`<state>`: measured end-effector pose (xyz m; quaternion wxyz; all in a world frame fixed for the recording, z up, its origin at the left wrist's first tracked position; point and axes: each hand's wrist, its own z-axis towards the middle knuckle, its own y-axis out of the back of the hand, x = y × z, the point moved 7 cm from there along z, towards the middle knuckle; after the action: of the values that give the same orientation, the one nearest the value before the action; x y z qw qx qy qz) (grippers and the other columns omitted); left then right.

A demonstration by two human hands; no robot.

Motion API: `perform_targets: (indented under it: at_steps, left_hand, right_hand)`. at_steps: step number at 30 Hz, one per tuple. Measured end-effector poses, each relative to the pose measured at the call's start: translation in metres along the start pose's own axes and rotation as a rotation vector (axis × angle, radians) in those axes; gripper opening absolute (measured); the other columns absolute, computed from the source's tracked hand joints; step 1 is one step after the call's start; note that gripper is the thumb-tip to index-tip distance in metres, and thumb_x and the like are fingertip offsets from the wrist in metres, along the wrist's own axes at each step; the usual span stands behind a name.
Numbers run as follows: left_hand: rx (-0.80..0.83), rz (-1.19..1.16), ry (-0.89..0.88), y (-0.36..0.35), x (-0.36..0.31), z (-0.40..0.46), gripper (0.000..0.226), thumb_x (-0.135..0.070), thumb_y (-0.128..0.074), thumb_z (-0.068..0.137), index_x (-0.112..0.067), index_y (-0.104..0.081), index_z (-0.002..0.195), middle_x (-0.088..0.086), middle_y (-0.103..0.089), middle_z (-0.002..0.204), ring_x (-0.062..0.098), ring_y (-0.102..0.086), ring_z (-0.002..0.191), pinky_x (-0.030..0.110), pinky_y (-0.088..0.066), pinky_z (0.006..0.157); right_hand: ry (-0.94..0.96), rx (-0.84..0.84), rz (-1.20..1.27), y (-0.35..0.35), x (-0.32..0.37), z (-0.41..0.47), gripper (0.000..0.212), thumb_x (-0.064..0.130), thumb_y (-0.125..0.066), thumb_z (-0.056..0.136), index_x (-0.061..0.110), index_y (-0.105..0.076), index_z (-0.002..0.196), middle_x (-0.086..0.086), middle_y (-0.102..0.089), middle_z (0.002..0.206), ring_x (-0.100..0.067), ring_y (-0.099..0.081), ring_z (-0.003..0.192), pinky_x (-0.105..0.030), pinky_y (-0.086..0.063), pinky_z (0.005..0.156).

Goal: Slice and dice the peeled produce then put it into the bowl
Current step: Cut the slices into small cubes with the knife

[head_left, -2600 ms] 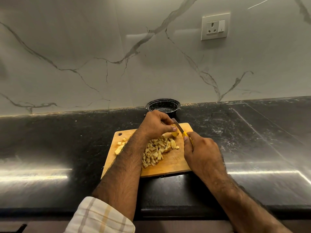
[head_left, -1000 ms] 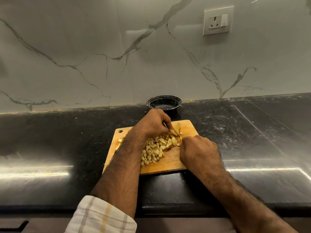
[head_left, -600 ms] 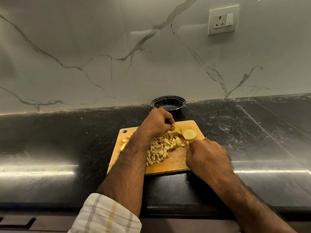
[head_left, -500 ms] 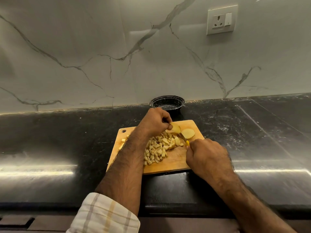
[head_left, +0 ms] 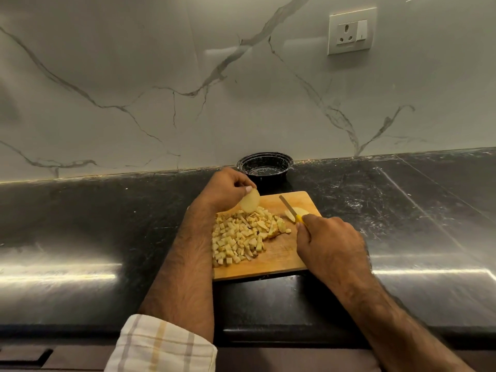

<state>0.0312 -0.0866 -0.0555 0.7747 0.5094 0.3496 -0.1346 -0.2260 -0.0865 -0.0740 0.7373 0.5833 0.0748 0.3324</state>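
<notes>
Pale yellow dice, black bowl, tan board, yellow-handled knife

Board's left part behind forearm

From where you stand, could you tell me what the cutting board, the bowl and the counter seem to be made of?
Cutting board: looks like wood, matte tan with knife marks.
Bowl: black and glossy, probably plastic; hard to confirm.
Counter: polished dark stone, likely granite, with pale flecks and mirror-like reflections.
</notes>
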Motion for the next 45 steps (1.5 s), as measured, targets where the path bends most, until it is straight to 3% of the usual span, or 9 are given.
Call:
perform_targets:
  at_steps: [6,14,19,23,28,33,37,42,45]
  left_hand:
    - [0.008,0.283,0.003,-0.023,-0.012,-0.002,0.016,-0.03,-0.079,0.091,-0.037,-0.076,0.106,-0.02,-0.068,0.105,0.009,-0.063,0.108,0.051,-0.047,0.111]
    - [0.335,0.343,-0.193,-0.093,-0.062,-0.013,0.036,-0.041,-0.081,0.09,-0.034,-0.072,0.124,-0.013,-0.066,0.128,0.008,-0.058,0.117,0.051,-0.037,0.115]
    - [0.298,0.511,-0.264,-0.096,-0.071,-0.009,0.028,-0.048,-0.064,0.101,-0.036,-0.067,0.126,-0.012,-0.067,0.125,0.012,-0.056,0.119,0.053,-0.027,0.115]
    - [0.171,0.525,-0.283,-0.085,-0.077,-0.006,0.024,-0.032,-0.051,0.106,-0.026,-0.067,0.123,-0.007,-0.07,0.111,0.011,-0.059,0.101,0.053,-0.032,0.116]
    - [-0.052,0.323,-0.194,-0.057,-0.057,-0.003,0.023,-0.026,-0.057,0.098,-0.019,-0.073,0.113,-0.004,-0.071,0.095,0.011,-0.064,0.082,0.043,-0.06,0.086]
    - [-0.273,0.213,-0.148,-0.025,-0.041,-0.002,0.019,-0.022,-0.057,0.099,-0.017,-0.073,0.108,0.0,-0.072,0.093,0.012,-0.066,0.081,0.027,-0.055,0.069]
    - [-0.273,0.176,-0.154,-0.027,-0.041,0.0,0.02,-0.021,-0.057,0.102,-0.018,-0.072,0.114,-0.001,-0.071,0.098,0.01,-0.063,0.086,0.019,-0.046,0.067]
    - [-0.242,0.161,-0.179,-0.033,-0.047,0.0,0.025,-0.019,-0.056,0.104,-0.017,-0.074,0.121,0.001,-0.073,0.105,0.01,-0.061,0.088,0.017,-0.041,0.066]
    - [-0.118,0.124,-0.18,-0.044,-0.049,0.0,0.026,-0.017,-0.055,0.105,-0.02,-0.074,0.123,-0.001,-0.073,0.111,0.004,-0.059,0.083,0.018,-0.042,0.066]
  right_hand:
    - [-0.108,-0.077,0.024,0.003,-0.015,0.002,0.033,0.043,-0.04,0.105,0.021,-0.062,0.095,0.002,-0.062,0.08,-0.02,-0.06,0.072,-0.035,-0.05,0.064]
    - [-0.259,-0.049,0.028,0.001,-0.036,0.005,0.031,0.041,-0.046,0.104,0.018,-0.066,0.102,0.0,-0.058,0.082,-0.022,-0.057,0.077,-0.034,-0.044,0.064]
    - [-0.275,-0.064,0.034,0.001,-0.039,0.005,0.031,0.041,-0.046,0.102,0.018,-0.067,0.101,-0.005,-0.065,0.089,-0.025,-0.061,0.081,-0.035,-0.049,0.067]
    - [-0.26,-0.055,0.024,0.001,-0.039,0.004,0.031,0.04,-0.046,0.102,0.017,-0.068,0.099,-0.007,-0.068,0.092,-0.026,-0.054,0.076,-0.034,-0.043,0.066]
    - [-0.173,-0.001,0.02,-0.002,-0.026,0.004,0.034,0.045,-0.046,0.1,0.021,-0.07,0.107,-0.005,-0.069,0.097,-0.025,-0.064,0.085,-0.035,-0.049,0.069]
    - [0.004,0.064,0.031,-0.008,-0.003,-0.001,0.035,0.05,-0.047,0.1,0.026,-0.068,0.113,-0.002,-0.068,0.097,-0.024,-0.065,0.089,-0.036,-0.054,0.073]
    - [-0.072,-0.042,0.037,0.0,-0.016,0.003,0.035,0.048,-0.046,0.101,0.023,-0.069,0.108,-0.003,-0.067,0.091,-0.023,-0.061,0.08,-0.035,-0.05,0.067]
    - [-0.053,0.045,0.056,-0.008,-0.011,0.001,0.034,0.049,-0.047,0.099,0.024,-0.069,0.109,-0.002,-0.067,0.093,-0.022,-0.062,0.083,-0.036,-0.054,0.07]
    - [-0.142,-0.041,0.068,-0.003,-0.022,0.002,0.031,0.043,-0.048,0.099,0.019,-0.067,0.1,-0.002,-0.065,0.086,-0.023,-0.062,0.079,-0.035,-0.051,0.066]
